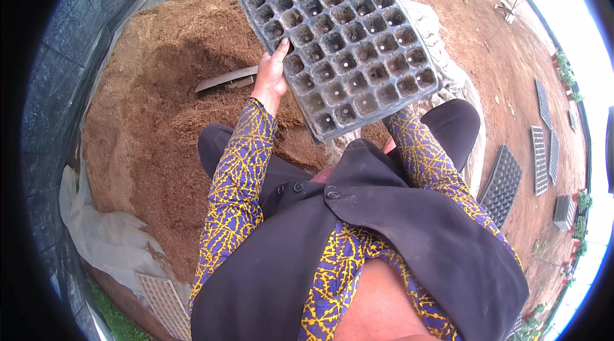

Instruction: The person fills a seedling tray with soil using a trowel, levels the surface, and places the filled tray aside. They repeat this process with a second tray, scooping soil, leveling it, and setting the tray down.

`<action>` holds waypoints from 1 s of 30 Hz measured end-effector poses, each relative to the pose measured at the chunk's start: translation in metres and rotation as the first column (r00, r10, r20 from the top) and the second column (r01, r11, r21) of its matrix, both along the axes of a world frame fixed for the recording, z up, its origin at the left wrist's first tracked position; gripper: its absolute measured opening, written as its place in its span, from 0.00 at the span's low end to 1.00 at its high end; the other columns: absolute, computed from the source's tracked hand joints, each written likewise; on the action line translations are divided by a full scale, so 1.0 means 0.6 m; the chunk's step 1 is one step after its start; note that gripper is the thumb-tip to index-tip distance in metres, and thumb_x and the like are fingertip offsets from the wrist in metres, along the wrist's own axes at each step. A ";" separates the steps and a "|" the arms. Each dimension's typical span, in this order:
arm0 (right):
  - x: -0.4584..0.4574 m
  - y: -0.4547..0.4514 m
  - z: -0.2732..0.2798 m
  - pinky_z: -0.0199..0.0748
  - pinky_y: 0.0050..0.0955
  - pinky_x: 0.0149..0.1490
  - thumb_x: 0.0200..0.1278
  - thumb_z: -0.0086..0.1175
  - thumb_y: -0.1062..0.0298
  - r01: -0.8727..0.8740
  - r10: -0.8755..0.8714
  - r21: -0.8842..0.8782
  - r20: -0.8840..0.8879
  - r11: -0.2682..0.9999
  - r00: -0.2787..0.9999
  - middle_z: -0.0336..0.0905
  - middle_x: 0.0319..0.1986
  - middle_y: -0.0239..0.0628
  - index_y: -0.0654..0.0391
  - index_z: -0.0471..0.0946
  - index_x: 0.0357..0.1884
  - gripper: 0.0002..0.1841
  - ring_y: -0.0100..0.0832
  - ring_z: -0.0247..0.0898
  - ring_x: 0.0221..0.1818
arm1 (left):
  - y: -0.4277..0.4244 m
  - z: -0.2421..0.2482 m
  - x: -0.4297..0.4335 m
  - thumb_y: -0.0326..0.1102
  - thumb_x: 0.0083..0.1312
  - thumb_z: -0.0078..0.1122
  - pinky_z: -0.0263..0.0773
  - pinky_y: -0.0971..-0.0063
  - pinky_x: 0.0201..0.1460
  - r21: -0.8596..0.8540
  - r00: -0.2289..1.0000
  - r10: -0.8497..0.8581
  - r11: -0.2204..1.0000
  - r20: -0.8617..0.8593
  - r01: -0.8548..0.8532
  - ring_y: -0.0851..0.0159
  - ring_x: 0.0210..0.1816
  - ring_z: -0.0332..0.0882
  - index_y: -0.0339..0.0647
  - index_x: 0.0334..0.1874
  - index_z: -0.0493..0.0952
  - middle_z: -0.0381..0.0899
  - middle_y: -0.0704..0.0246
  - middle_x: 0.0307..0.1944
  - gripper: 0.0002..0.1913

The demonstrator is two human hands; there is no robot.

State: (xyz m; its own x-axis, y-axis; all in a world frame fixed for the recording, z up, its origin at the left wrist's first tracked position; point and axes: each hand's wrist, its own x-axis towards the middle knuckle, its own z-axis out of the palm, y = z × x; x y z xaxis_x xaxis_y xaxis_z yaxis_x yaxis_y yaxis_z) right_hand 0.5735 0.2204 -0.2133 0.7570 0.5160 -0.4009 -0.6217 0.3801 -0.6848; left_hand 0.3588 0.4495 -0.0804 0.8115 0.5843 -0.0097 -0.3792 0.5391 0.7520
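A black plastic seedling tray [355,48] is held up in front of me, tilted, with its rows of square cells facing me. Most cells look hollow, and small pale specks lie at the bottom of many. My left hand [272,72] grips the tray's left edge, thumb over the rim. The right sleeve [415,144] runs under the tray's lower right corner, where the tray hides my right hand. Below and to the left spreads a heap of brown, crumbly growing medium [158,149]. A flat board [225,78] lies on it, close to my left wrist.
Pale plastic sheeting [105,240] edges the heap, beside a dark mesh wall [62,82]. A light-coloured cell tray [163,300] lies at lower left. On the dirt to the right are a dark tray [501,185], several others and a stack of trays [564,212]. Potted plants [583,202] line the far right.
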 end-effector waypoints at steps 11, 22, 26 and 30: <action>0.005 0.005 -0.021 0.77 0.35 0.55 0.73 0.41 0.58 0.009 -0.008 0.012 -0.038 1.000 0.999 0.80 0.48 0.46 0.61 0.74 0.56 0.20 0.38 0.77 0.50 | -0.002 -0.006 -0.001 0.38 0.66 0.63 0.76 0.63 0.54 -0.005 1.000 0.025 1.000 -0.003 -0.025 0.62 0.51 0.79 0.39 0.57 0.73 0.79 0.65 0.52 0.19; 0.094 0.007 -0.016 0.77 0.33 0.53 0.72 0.41 0.60 0.025 -0.018 0.099 -0.066 0.995 0.998 0.81 0.47 0.45 0.60 0.74 0.56 0.19 0.37 0.77 0.49 | 0.034 -0.008 -0.023 0.36 0.65 0.65 0.72 0.68 0.55 0.114 0.993 0.114 0.987 -0.005 -0.113 0.66 0.51 0.76 0.40 0.55 0.75 0.79 0.68 0.53 0.18; 0.019 0.009 0.094 0.75 0.39 0.51 0.67 0.51 0.61 0.438 -0.185 -0.293 0.612 0.850 0.769 0.75 0.51 0.49 0.63 0.68 0.62 0.24 0.40 0.74 0.47 | 0.052 0.003 -0.039 0.31 0.65 0.64 0.67 0.72 0.59 0.264 0.931 0.365 0.896 0.019 -0.357 0.69 0.52 0.74 0.43 0.55 0.75 0.79 0.72 0.52 0.16; -0.081 0.063 0.139 0.44 0.43 0.76 0.65 0.54 0.48 -0.188 0.815 -0.814 0.572 0.550 -0.093 0.41 0.75 0.48 0.57 0.44 0.75 0.45 0.41 0.39 0.76 | 0.037 0.000 -0.021 0.29 0.65 0.64 0.68 0.73 0.57 0.407 0.924 0.383 0.845 -0.006 -0.348 0.71 0.50 0.74 0.41 0.53 0.75 0.80 0.73 0.49 0.15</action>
